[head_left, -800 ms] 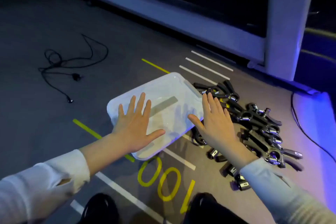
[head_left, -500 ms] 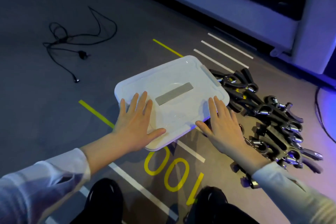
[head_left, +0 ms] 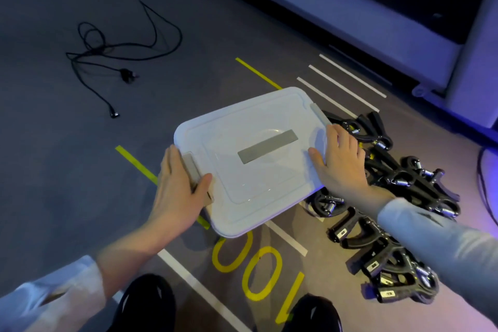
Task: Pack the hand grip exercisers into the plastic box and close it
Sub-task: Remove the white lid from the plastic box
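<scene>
White plastic box (head_left: 250, 159) sits lidded at frame centre; your left hand (head_left: 177, 191) clasps its side latch (head_left: 194, 170), your right hand (head_left: 341, 162) lies spread on the opposite edge; light, stiff, probably slippery; exercisers (head_left: 398, 197) pile at right.

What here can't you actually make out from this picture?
- Inside of the plastic box: the head view shows only its shut white lid.
- Near latch: partly covered by the left hand.
- Hand grip exercisers: overlapping, partly behind the right hand and sleeve, so uncountable.
- Labels on the handles: too small to read.
</scene>
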